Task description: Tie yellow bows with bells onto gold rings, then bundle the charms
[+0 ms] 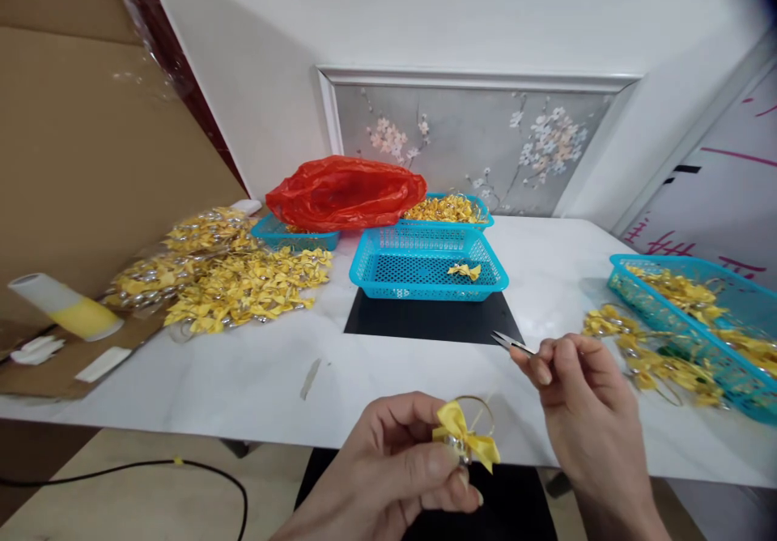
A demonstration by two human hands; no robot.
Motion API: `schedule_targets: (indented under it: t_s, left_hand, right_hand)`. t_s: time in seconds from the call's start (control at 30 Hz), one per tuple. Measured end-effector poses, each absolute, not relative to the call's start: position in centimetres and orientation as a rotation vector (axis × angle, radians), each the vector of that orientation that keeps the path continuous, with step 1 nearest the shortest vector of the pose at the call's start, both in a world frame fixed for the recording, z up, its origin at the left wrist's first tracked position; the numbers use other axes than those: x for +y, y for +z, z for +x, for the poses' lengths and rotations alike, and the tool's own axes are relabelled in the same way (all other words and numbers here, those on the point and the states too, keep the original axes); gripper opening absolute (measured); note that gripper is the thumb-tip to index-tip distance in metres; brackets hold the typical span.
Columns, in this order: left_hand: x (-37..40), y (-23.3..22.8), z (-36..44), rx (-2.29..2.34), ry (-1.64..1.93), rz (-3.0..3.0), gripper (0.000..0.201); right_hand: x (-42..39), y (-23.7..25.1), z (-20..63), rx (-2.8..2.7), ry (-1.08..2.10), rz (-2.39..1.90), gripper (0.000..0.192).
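My left hand [401,464] is closed on a yellow ribbon bow [466,436] with silver bells beneath it, pinched between thumb and fingers. A thin gold cord loop rises from the bow. To its right, my right hand [586,411] is closed around a small pair of scissors [510,341], its pointed blades aimed left and slightly apart. Most of the scissors is hidden in the fingers. Beyond both hands, a blue basket [370,286] rests partly on a black mat [418,320], with a single yellow bow [464,271] inside.
At left lies a heap of yellow bows with bells [248,286], beside a yellow-and-white roll [66,306]. A red plastic bag [346,193] sits at the back near another blue basket [486,215]. At right stands a filled blue basket [661,314] with loose bows [655,359] alongside.
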State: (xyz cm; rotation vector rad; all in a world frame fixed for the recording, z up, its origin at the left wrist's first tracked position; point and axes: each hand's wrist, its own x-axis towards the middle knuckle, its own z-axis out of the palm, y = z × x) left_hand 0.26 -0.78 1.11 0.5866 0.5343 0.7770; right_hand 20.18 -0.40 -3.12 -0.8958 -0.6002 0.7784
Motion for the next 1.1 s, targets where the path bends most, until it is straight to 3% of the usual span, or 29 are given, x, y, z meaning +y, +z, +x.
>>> schedule_targets:
  t_s: [0.4, 0.5, 0.57, 0.77, 0.93, 1.1]
  left_hand:
    - [-0.8, 1.7, 0.4, 0.564, 0.767, 0.522, 0.013]
    - [-0.9, 1.9, 0.8, 0.572, 0.778, 0.505, 0.01]
    - [-1.0, 2.0, 1.0, 0.601, 0.807, 0.508, 0.009]
    - [-0.8, 2.3, 1.1, 0.701, 0.856, 0.687, 0.013]
    - [-1.1, 2.0, 1.1, 0.8, 1.029, 1.022, 0.009]
    - [-1.3, 1.8, 1.1, 0.77, 1.135, 1.018, 0.034]
  right_hand:
    - [-0.9, -3.9, 21.1, -0.704, 0.752, -1.019, 0.017]
    - [-2.6, -2.6, 20.3, -0.961, 0.846, -1.022, 0.005]
    - [-3.7, -1.4, 19.6, -1.262, 0.886, -1.044, 0.011]
    - [-4.1, 0.5, 17.5, -1.664, 0.491, -1.102, 0.007]
    - [-3.4, 0.9, 16.6, -1.578, 0.795, -1.145, 0.029]
    - [-3.8, 1.4, 16.3, -1.448, 1.03, -1.182, 0.039]
